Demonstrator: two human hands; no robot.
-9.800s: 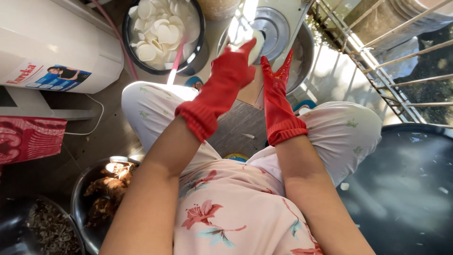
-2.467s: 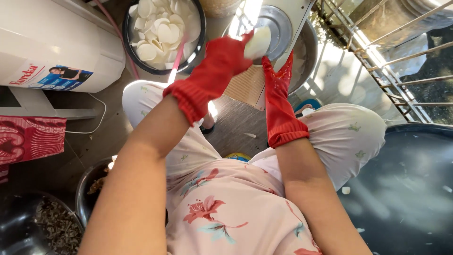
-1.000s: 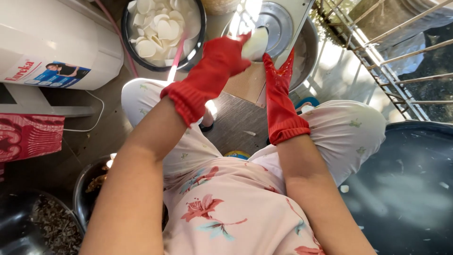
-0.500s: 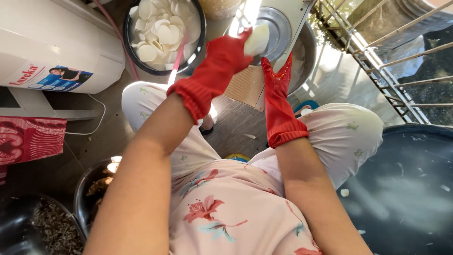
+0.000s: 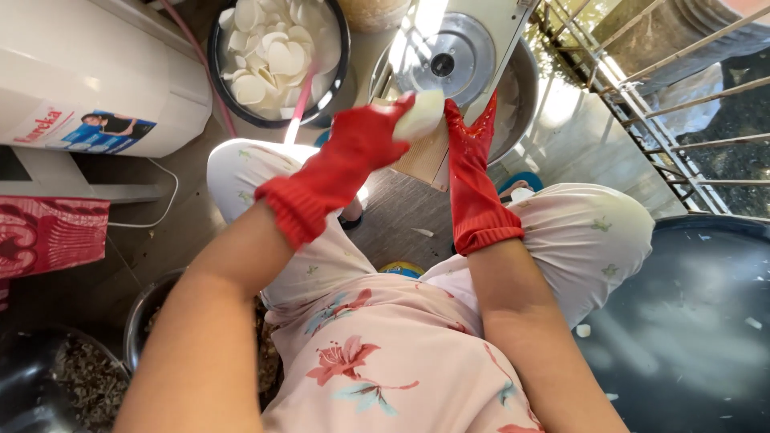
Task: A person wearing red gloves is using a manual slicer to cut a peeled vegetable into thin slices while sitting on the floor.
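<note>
Holding pale vegetable piece (image 5: 421, 114) against wooden slicer board (image 5: 425, 156).
My left hand (image 5: 361, 144) grips it; right hand (image 5: 468, 152) lies flat, fingers straight, beside.

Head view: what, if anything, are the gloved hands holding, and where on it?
The left hand grips a pale rounded piece by its near end. The right hand stands beside it; whether it holds anything cannot be told.
</note>
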